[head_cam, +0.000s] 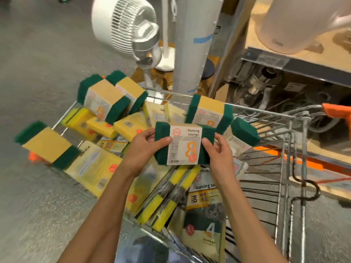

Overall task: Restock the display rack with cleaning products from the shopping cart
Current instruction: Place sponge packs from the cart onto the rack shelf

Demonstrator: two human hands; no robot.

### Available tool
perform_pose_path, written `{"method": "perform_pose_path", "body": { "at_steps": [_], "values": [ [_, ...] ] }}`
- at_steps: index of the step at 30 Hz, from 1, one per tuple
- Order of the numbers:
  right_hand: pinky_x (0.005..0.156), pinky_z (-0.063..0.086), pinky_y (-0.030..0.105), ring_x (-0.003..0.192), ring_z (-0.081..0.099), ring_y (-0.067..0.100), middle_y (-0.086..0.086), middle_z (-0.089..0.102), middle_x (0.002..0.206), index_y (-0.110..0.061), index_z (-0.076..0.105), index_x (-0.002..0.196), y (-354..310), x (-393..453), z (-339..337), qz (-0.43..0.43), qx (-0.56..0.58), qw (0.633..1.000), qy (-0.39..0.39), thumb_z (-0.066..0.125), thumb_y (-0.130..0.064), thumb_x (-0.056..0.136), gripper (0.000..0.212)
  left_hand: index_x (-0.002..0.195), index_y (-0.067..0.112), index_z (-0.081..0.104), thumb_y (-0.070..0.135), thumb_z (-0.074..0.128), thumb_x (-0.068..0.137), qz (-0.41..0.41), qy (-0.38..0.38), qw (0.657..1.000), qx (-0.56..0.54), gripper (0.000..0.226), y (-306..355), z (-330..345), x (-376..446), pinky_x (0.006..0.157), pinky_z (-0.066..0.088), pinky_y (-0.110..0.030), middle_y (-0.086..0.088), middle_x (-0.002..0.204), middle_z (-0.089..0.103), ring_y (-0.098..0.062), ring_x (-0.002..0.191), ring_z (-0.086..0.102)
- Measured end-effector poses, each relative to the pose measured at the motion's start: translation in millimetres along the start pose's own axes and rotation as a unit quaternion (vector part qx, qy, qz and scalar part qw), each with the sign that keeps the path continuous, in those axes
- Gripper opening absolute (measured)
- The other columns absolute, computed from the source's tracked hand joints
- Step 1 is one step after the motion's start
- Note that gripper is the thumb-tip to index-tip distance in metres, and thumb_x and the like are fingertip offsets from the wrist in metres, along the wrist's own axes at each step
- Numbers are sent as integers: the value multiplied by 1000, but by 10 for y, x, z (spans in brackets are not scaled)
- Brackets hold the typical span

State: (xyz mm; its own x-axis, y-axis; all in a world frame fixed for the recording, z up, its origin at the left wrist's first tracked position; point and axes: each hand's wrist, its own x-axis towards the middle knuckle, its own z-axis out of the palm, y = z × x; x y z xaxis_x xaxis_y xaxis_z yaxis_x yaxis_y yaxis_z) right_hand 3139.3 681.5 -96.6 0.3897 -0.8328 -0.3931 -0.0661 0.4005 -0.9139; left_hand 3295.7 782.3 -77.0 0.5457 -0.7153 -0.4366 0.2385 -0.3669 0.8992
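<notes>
both hands hold a sponge pack (185, 144) over the cart (266, 118).

the left hand (145, 149) grasps the pack's left end, thumb on the label; the right hand (218, 149) grasps its right end, so each grip is clenched on the pack. the pack sits level above the cart's middle. more green sponge packs (106, 99) rest on the cart's far rim, yellow sponges (165, 202) lie inside it, and a fan (131, 29) stands beyond the cart.

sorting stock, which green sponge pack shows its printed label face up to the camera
The held sponge pack, gripped by left hand and right hand; the other green packs show plain tan tops.
</notes>
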Motion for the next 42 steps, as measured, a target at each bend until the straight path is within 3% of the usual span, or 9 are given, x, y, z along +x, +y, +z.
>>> {"method": "perform_pose_path", "body": {
  "at_steps": [5,8,11,16,18,21,29,37,42],
  "values": [
    [70,57,26,94,67,16,7,67,111,-16,53,119,13,-274,453,-17,-36,994,-100,56,-12,92,27,123,0,54,0,63,82,14,63,995,-77,43,-171,-503,-528,66,50,-11,3,100,68,1,83,68],
    [59,54,21,79,69,9,4,70,102,-13,53,119,54,-543,774,-23,-67,985,-160,56,-13,92,27,126,-2,51,9,76,69,24,119,985,-120,62,-334,-805,-918,72,52,-15,-2,105,70,-7,92,68],
    [54,52,19,70,68,4,1,70,95,-20,54,108,153,-871,1057,-24,-92,970,-225,57,-15,92,18,121,-3,53,5,72,72,29,190,969,-152,53,-528,-1060,-1380,70,51,-14,4,95,72,-4,84,68],
    [60,52,19,71,65,4,3,68,91,-21,53,94,390,-1612,1448,-45,-119,932,-341,56,-3,90,18,115,-2,54,4,73,70,41,307,933,-186,49,-914,-1349,-2257,81,52,-21,-9,103,65,-2,76,66],
    [69,52,23,79,63,9,9,67,95,-20,52,93,524,-1931,1562,-54,-132,909,-392,56,-1,89,19,115,-1,56,12,72,63,42,348,913,-208,56,-1112,-1407,-2658,83,53,-24,-4,98,69,-7,80,66],
    [76,51,18,82,63,0,-3,66,94,-24,53,91,761,-2390,1675,-68,-152,878,-450,54,0,90,24,106,7,60,15,73,58,46,399,881,-250,50,-1440,-1464,-3224,77,55,-22,5,87,73,-8,79,68],
    [60,46,8,72,62,-10,-8,65,92,-8,53,107,1586,-3487,1791,-22,-225,780,-584,52,-4,93,14,104,8,61,-1,65,79,13,533,779,-330,27,-2439,-1416,-4482,73,55,-22,-6,98,69,-10,82,68],
    [66,49,14,76,62,-3,-7,66,89,-16,55,96,2671,-3748,1842,0,-312,675,-668,53,-7,93,10,102,18,65,10,71,79,-29,609,699,-374,25,-3599,-1176,-4684,79,55,-33,-1,101,72,-20,91,69],
    [75,50,23,84,62,6,-2,65,96,-13,55,104,3757,-3477,1946,-8,-358,621,-697,54,-8,93,13,98,14,65,29,72,61,-30,648,633,-422,41,-4597,-1097,-4263,79,56,-36,0,93,73,-23,88,69]
  ]
}}
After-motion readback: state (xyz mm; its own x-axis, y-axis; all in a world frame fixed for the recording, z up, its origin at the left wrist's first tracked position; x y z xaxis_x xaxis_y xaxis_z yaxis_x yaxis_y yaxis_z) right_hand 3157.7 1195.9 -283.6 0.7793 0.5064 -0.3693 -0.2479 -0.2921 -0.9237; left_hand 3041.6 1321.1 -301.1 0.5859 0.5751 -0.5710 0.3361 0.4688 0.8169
